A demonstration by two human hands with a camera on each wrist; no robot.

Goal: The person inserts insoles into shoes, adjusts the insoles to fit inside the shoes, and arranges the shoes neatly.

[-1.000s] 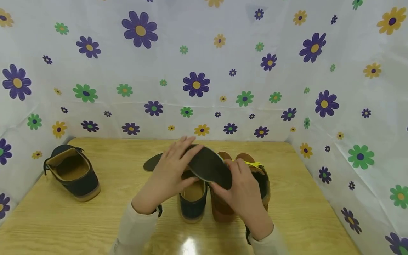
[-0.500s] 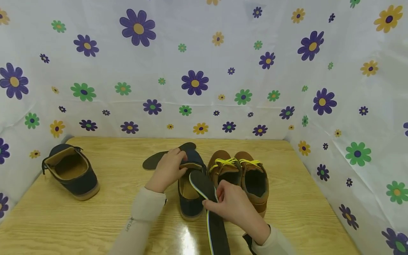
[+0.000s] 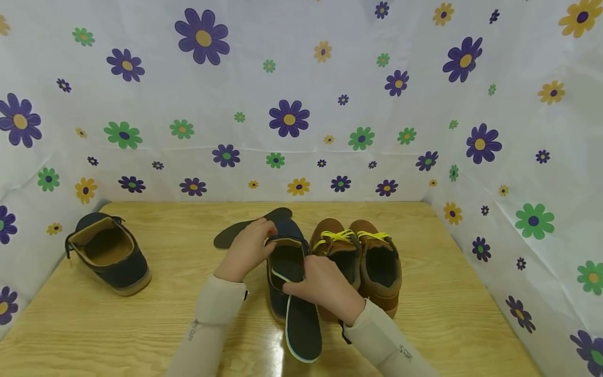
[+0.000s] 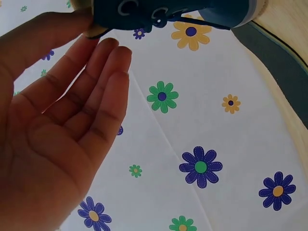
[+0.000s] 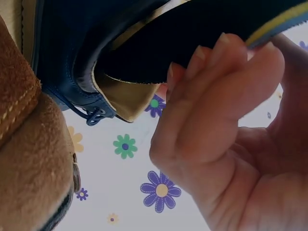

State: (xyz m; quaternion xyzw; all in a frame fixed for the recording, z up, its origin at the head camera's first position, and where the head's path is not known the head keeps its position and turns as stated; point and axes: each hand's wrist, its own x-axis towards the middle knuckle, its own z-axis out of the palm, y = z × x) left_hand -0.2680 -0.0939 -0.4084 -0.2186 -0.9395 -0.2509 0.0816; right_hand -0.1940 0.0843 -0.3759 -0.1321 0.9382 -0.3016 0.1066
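Observation:
My right hand (image 3: pixel 327 285) grips a dark insole (image 3: pixel 303 331) by its middle, thumb on the near side. The insole's front end reaches into the opening of a navy shoe (image 3: pixel 288 229), and its heel end sticks out toward me. In the right wrist view, the insole (image 5: pixel 159 45) shows a yellow and blue layered edge and slants into the shoe (image 5: pixel 62 72). My left hand (image 3: pixel 247 248) pinches the navy shoe at its tongue area between thumb and index finger. The left wrist view shows those fingers at the shoe (image 4: pixel 130 14), by its laces.
Brown shoes with yellow laces (image 3: pixel 377 248) stand just right of the navy shoe. Another dark insole (image 3: pixel 231 234) lies behind my left hand. A second navy shoe (image 3: pixel 129 272) stands at the far left. Flowered cloth (image 3: pixel 301 173) walls the wooden table's back and sides.
First both hands held the insole up over the shoes. My left hand let go and took the navy shoe; my right hand turned the insole and brought its front end into the shoe.

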